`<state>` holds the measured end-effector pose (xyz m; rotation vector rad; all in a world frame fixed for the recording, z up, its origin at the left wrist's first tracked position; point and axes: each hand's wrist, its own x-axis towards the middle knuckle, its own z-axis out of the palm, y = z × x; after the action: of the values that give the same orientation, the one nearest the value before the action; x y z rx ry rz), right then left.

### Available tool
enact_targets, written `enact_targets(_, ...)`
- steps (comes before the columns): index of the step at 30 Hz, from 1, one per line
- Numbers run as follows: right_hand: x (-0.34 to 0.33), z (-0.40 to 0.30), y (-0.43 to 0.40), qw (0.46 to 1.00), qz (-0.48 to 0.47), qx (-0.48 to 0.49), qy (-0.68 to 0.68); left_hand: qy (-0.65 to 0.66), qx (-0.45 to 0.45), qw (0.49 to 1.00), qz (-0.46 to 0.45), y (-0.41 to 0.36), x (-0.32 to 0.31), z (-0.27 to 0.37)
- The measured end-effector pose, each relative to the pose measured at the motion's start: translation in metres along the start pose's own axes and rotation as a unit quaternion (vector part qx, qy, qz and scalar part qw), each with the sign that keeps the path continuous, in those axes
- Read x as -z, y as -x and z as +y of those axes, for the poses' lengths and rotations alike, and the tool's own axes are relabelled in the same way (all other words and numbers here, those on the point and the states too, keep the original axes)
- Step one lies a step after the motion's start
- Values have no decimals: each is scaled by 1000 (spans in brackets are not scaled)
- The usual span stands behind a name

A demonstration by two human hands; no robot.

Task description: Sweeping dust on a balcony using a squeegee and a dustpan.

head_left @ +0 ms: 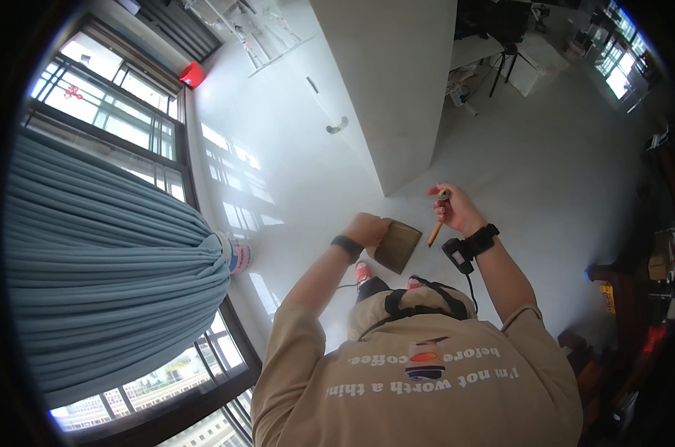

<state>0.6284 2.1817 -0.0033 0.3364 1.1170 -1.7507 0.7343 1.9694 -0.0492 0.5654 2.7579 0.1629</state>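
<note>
My left hand (pixel 368 229) grips the upper left edge of a flat brown pan-like or pouch-like thing (pixel 401 240). Its lower right part has straight edges and hangs above the floor. To the right, the fingers of my right hand (pixel 457 209) are wrapped around a thin orange-handled tool (pixel 435 233). Its pale rounded end sticks up by my index finger, and the dark tip points down; what kind of tool it is I cannot tell. A gap separates the tool from the brown thing. A black device (pixel 458 256) with a cable is strapped to my right wrist.
A white pillar (pixel 393 84) rises just ahead. Left, a tied blue curtain (pixel 119 251) hangs by the windows, with a printed tub (pixel 240 254) beside it. A red bucket (pixel 192 74) and a white rack (pixel 253 44) stand farther off. Dark wooden furniture (pixel 616 313) lines the right.
</note>
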Motion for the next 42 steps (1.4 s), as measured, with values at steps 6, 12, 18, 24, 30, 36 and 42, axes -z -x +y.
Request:
enact_targets(6,12,-32,-71,982,133,41,-127,-66,-103,992,19,-70,24,-33)
enact_targets(12,0,-81,-144,965,201,32,-166,-91,-183,978,29,-135,46,-76)
enact_targets(18,-21,-102,-204,960,250,20,-127,-134,-232,963,-11,-171,60,-113)
enact_targets(24,-38,-102,-236,963,234,123,44,-143,-230,962,-24,-194,60,-145)
enact_targets(30,-56,-110,-218,961,223,130,99,-25,-238,971,-6,-207,54,-173)
enact_targets(36,-55,-115,-220,965,225,116,73,-56,-233,969,54,-209,47,-168)
enact_targets(42,-35,-83,-246,896,288,308,137,-14,-230,962,148,-178,69,-142)
